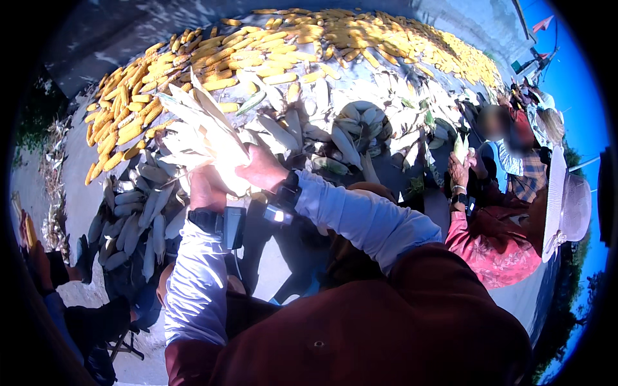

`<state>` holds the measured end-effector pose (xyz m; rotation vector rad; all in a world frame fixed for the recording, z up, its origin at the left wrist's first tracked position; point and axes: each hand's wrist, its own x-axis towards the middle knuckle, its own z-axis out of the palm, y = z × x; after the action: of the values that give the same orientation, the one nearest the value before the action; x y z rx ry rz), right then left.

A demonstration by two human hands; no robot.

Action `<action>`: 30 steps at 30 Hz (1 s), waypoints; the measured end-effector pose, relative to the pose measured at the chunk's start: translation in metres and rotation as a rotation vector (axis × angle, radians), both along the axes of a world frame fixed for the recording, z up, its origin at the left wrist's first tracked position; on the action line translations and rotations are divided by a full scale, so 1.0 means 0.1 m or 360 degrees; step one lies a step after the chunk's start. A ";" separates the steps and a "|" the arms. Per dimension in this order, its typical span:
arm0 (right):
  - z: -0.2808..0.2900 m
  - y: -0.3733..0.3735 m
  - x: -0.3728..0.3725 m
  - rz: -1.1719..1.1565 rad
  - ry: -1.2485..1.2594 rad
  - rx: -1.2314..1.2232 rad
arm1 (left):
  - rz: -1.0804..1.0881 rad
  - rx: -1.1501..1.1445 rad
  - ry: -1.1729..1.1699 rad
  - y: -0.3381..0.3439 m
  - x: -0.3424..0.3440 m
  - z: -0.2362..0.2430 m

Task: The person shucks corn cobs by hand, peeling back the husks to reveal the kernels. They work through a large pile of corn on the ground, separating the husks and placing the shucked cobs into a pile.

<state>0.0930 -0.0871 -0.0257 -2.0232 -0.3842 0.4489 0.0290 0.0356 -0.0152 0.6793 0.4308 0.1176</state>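
An ear of corn in pale, splayed husk [215, 138] is held up in front of me, its leaves fanning to the upper left. My left hand [207, 188] is closed around its lower part. On the right side of the same ear, my right hand [262, 168] grips the husk, its fingers partly hidden. Glare washes out the husk, so no kernels can be made out. Unhusked ears [138, 222] lie on the ground below and left of my hands. Beyond them spreads a long heap of bare yellow cobs [257, 48].
To my right, a person in a red patterned top and pale hat [570, 199] holds a husked-leaf ear [461, 149]. Other people sit farther along. At the left edge, another person's hand [42, 264] is near a yellow cob [30, 230]. A wall [135, 38] runs behind the heap.
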 end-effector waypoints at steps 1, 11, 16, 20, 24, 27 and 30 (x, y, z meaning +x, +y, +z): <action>0.06 -0.01 -0.02 -0.0003 -0.0062 -0.0053 | -0.0067 0.0032 0.0019 0.10 0.05 -0.14; 0.07 -0.06 0.06 0.0016 0.0393 0.0379 | -0.0015 0.0038 0.0076 0.20 0.13 -0.42; 0.31 -0.06 -0.08 -0.0279 0.0524 0.0587 | -0.0117 -0.0170 0.0239 0.26 0.06 -0.28; 0.30 -0.09 -0.06 -0.0321 0.0590 0.0989 | -0.0223 -0.0204 0.0173 0.31 0.12 -0.29; 0.12 -0.09 -0.02 -0.0253 0.0384 0.0943 | -0.0143 -0.0167 0.0219 0.27 0.21 -0.25; 0.16 -0.16 -0.06 -0.0374 0.0379 0.0975 | -0.0185 -0.0136 0.0217 0.18 0.25 -0.12; 0.39 -0.29 -0.12 -0.0376 0.0358 0.1003 | -0.0138 -0.0158 0.0289 0.08 0.33 -0.09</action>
<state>0.0815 -0.1163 0.0132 -1.3672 -0.1192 0.3475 0.0619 0.0433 -0.0246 0.6120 0.5770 -0.0477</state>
